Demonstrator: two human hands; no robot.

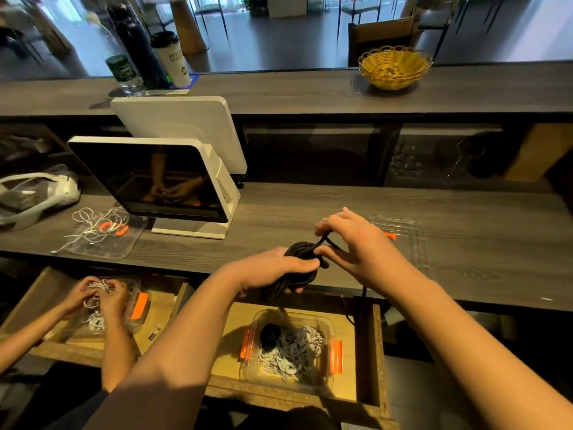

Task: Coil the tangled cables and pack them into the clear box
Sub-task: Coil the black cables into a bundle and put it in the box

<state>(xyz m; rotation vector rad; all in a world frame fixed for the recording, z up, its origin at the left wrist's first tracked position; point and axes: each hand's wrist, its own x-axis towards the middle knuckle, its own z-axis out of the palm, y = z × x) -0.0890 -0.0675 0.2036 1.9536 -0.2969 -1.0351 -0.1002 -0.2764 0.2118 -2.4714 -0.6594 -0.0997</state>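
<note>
Above the near edge of the bench (310, 206), a bundle of black cable (297, 268) is held between two hands. The left hand (273, 268) is wrapped around the bundle, its grip curled over the coils with the thumb laid along the top. The right hand (356, 240), at 3 o'clock from the bundle, is pinching a loose strand of the same cable between fingertips and thumb; a free tail is seen hanging down past the bench edge under the right wrist.

At 6 o'clock from the hands, an open wooden drawer (369, 352) is seen, and in it the clear box (328, 324) with orange latches. A small black coil (269, 335) and several white coiled cables (297, 352) are lying inside it. A clear lid (406, 237) is set on the bench at 3 o'clock, just beyond the right hand.

At 9 o'clock, a second person's hands (96, 296) are occupied with white cable over another clear box (136, 308). Further back on the bench, a white screen terminal (148, 181) and another clear lid (105, 237) carrying loose white cable are seen. At 12 o'clock, a woven basket (393, 68) is set on the upper counter.
</note>
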